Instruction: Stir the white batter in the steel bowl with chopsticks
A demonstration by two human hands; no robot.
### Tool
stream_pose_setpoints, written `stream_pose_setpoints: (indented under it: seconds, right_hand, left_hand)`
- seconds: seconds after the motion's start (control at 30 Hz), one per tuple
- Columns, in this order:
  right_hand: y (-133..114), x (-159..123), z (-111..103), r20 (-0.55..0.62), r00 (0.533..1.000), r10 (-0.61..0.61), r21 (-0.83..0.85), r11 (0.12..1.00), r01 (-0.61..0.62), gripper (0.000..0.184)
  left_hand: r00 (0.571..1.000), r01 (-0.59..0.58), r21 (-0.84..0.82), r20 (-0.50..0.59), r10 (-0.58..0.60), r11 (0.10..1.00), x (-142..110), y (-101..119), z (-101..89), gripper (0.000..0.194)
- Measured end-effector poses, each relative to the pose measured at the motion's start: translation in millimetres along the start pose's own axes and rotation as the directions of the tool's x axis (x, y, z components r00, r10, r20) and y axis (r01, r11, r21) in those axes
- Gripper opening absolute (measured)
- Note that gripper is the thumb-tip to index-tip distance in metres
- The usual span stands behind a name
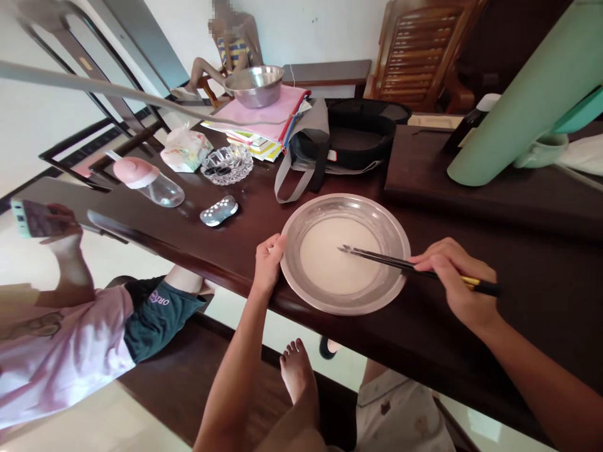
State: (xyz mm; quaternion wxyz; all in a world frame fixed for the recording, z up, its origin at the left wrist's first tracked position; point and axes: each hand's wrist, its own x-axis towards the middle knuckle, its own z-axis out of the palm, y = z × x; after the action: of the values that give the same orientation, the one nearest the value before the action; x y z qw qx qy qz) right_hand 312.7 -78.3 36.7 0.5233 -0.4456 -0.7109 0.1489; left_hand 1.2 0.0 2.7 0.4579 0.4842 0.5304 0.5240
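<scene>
A wide metal basin (346,307) stands on the dark table near its front edge. Milky white liquid (336,270) covers its bottom. My left hand (269,262) is closed on the basin's left rim, thumb on top. In my right hand (464,282) I hold a pair of black chopsticks (391,258) with gold bands near the thick ends. They slant over the right rim, and their whitish tips meet the liquid close to the middle of the basin.
A game controller (219,211), a pink-lidded bottle (151,182), a glass ashtray (227,165) and a tissue pack (187,149) lie left. Behind are a grey-black bag (339,141) and books under a metal bowl (257,88). A green cylinder (518,100) stands right. A person with a phone (40,218) sits left; another sits behind.
</scene>
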Motion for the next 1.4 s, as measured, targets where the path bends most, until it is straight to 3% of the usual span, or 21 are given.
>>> stream_pose_setpoints:
  seconds: [0.1,0.2,0.33,0.5,0.63,0.8,0.93,1.1,1.27,1.4]
  right_hand:
    - [-0.5,-0.2,0.0,0.029,0.999,-0.040,0.051,0.998,0.039,0.026]
    - [-0.5,0.3,0.5,0.107,0.993,-0.042,-0.026,0.999,0.045,0.023]
    - [1.2,0.7,-1.0,-0.016,1.000,0.010,-0.008,1.000,-0.010,0.025]
    - [-0.1,0.9,-0.7,0.102,0.993,-0.056,-0.004,0.998,0.056,0.023]
    - [1.2,-0.5,-0.3,-0.009,0.999,0.031,0.014,0.999,-0.031,0.026]
    - [2.2,-2.7,-0.6,0.100,0.995,-0.004,0.004,1.000,0.004,0.023]
    - [3.4,-2.8,-1.5,-0.018,0.997,0.077,0.020,0.997,-0.076,0.027]
    - [1.3,-2.1,-0.5,0.123,0.992,-0.026,-0.006,1.000,0.027,0.022]
    - [3.6,-2.0,-1.4,-0.021,0.999,0.033,0.044,0.999,-0.032,0.026]
    - [1.8,-1.3,0.1,0.133,0.991,-0.032,0.003,0.999,0.032,0.022]
  left_hand:
    - [1.000,-0.003,-0.002,0.013,0.003,1.000,-0.1,0.4,0.3,0.056]
    - [1.000,0.001,-0.016,0.003,-0.001,1.000,-0.1,1.2,0.9,0.056]
    - [1.000,0.004,-0.012,0.001,-0.004,1.000,-0.2,2.7,1.7,0.056]
    - [1.000,0.001,0.000,-0.002,-0.001,1.000,-0.8,4.1,2.0,0.055]
    - [1.000,0.004,-0.006,-0.002,-0.004,1.000,-0.7,4.7,2.2,0.056]
    - [1.000,0.004,-0.008,-0.010,-0.004,1.000,-0.6,3.9,1.9,0.055]
    - [1.000,-0.002,0.010,-0.007,0.002,1.000,-0.8,2.9,1.3,0.055]
    - [1.000,-0.006,0.028,-0.013,0.006,1.000,-1.5,5.0,1.8,0.052]
    - [1.000,-0.010,0.043,-0.007,0.010,0.999,-2.7,7.4,2.7,0.049]
    - [1.000,0.001,0.041,-0.008,-0.001,0.999,-2.5,6.4,2.4,0.047]
